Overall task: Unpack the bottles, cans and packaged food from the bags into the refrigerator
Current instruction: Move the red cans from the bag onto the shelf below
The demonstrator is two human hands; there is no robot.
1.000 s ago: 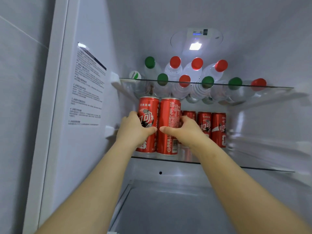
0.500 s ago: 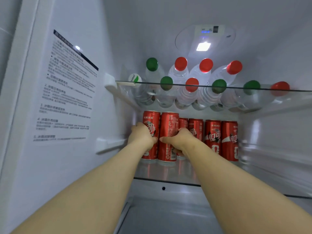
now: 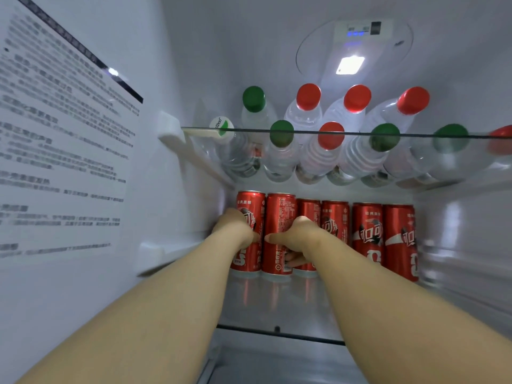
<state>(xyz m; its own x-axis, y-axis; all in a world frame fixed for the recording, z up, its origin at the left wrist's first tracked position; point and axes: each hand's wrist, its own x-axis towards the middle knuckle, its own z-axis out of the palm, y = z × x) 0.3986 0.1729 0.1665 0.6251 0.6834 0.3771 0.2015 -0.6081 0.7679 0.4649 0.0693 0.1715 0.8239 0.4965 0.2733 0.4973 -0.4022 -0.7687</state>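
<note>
Item 1. Left hand (image 3: pixel 234 227): fingers wrapped round the leftmost can (image 3: pixel 250 231), thumb across its front face. The grip sits at mid-height, likely so the tall, narrow cylinder stays upright while it is seated against the fridge wall at 9 o'clock.

Item 2. Right hand (image 3: pixel 300 235): fingers curled behind the second can (image 3: pixel 278 232), thumb (image 3: pixel 273 239) pointing to 9 o'clock over its label. This can touches the first.

Item 3. Four more cans (image 3: pixel 367 234), at 3 o'clock of the hands, in one rank at the back of the lower glass shelf (image 3: pixel 277 306). Slim red aluminium, glossy, printed; packed side by side, presumably to save room.

Item 4. Upper glass shelf (image 3: pixel 346 131), at 12 o'clock. Carries water bottles (image 3: pixel 313 156) of clear ribbed plastic, lying flat with green and red screw caps toward the door, stacked two high.

Item 5. Printed sticker (image 3: pixel 63 162), on the smooth white wall at 9 o'clock; text blurred.

Item 6. Lamp panel (image 3: pixel 350 65), on the ceiling, lit.
</note>
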